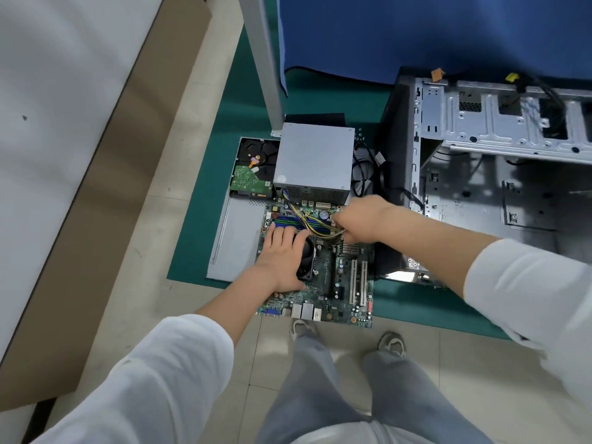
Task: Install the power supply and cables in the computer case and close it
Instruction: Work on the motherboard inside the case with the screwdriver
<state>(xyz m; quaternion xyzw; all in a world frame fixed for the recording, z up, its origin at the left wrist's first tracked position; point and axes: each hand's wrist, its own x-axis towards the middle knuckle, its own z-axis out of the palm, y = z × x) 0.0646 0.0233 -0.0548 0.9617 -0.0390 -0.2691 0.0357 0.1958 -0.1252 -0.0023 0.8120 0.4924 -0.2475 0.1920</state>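
The left hand (pixel 282 261) is lying flat on the motherboard (pixel 323 274) at the green mat's (pixel 198 238) front edge. The right hand (pixel 362 221) is pinching the power supply's (pixel 315 161) cables (pixel 312 224). Yanking could bend the plug.

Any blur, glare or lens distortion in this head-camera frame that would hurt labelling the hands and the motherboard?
Head view: wide-angle bending curves the grey metal post and frame edges; the right hand, at the yellow and black cable bundle, is slightly motion-smeared; the left hand on the green motherboard is sharper; soft glare on the open silver computer case; lighting even, shadows faint.
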